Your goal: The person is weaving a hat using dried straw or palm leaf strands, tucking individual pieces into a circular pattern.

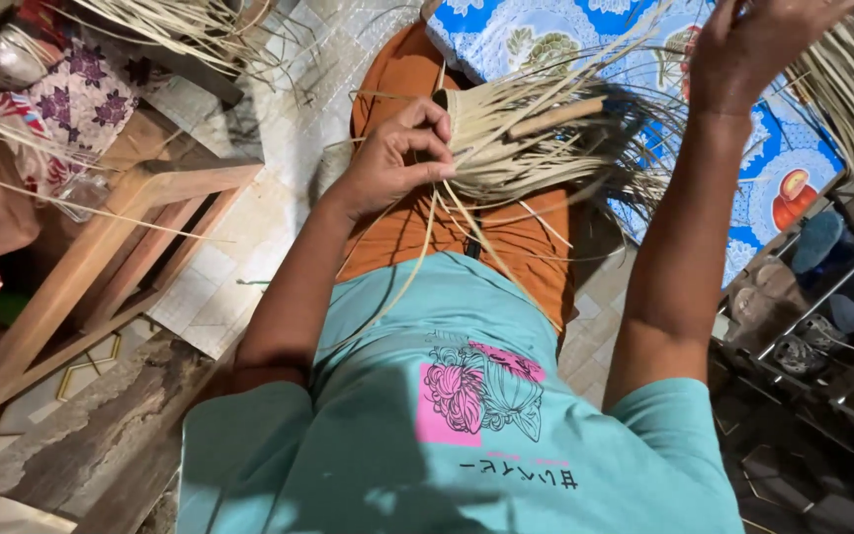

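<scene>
Head view, posture: person seated, looking down over a teal shirt [447, 445] with a pink print, orange trousers [417, 232] covering the lap.
Head view, left hand [397, 158]: rests on the lap at mid-frame, grip pressed together around the gathered base of a bundle of pale straw strips [526, 143]; thumb and fingers wrap the bundle where the strips converge.
Head view, bundle: lies across the lap, touching the orange trousers, its loose ends fanning toward the right and upper right; a few long single strips trail down over the shirt.
Head view, stick: a light wooden stick [557, 117] lies among the strips, just beside the left hand's fingers, angled up to the right.
Head view, right hand [753, 44]: raised at the top right, well apart from the left hand, forearm upright; its fingers run out of the frame, so whether the grip is spread or pinching a strip cannot be told. Thin strips run up from the bundle toward it.
Head view, behind the bundle: blue patterned cloth [546, 35] with floral print, under the fanned strip ends.
Head view, left side: wooden frame [101, 257] on a tiled floor [249, 227], floral fabric [81, 104] above it, more loose strips across the top.
Head view, right side: metal rack [822, 316] holding footwear, near the person's right elbow.
</scene>
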